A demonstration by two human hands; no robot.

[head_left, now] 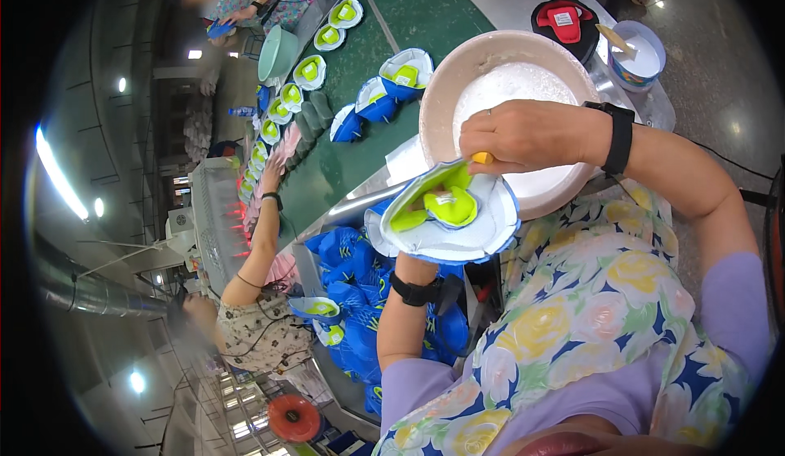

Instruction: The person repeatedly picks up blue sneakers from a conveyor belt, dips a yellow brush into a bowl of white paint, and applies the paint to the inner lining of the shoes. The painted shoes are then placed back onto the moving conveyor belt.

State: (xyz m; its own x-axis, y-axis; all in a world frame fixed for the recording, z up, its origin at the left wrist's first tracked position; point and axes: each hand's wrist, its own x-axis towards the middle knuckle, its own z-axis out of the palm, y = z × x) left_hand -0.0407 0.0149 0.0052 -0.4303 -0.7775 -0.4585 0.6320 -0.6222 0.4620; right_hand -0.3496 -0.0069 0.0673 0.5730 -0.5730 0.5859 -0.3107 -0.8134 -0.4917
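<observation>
Lit ceiling lamp [60, 175], silvery duct [110, 287]

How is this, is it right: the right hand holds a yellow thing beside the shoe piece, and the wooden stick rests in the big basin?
Not quite: the head view shows the wooden stick resting in the small bucket, not the big basin. The right hand does hold a yellow thing beside the shoe piece.
</observation>
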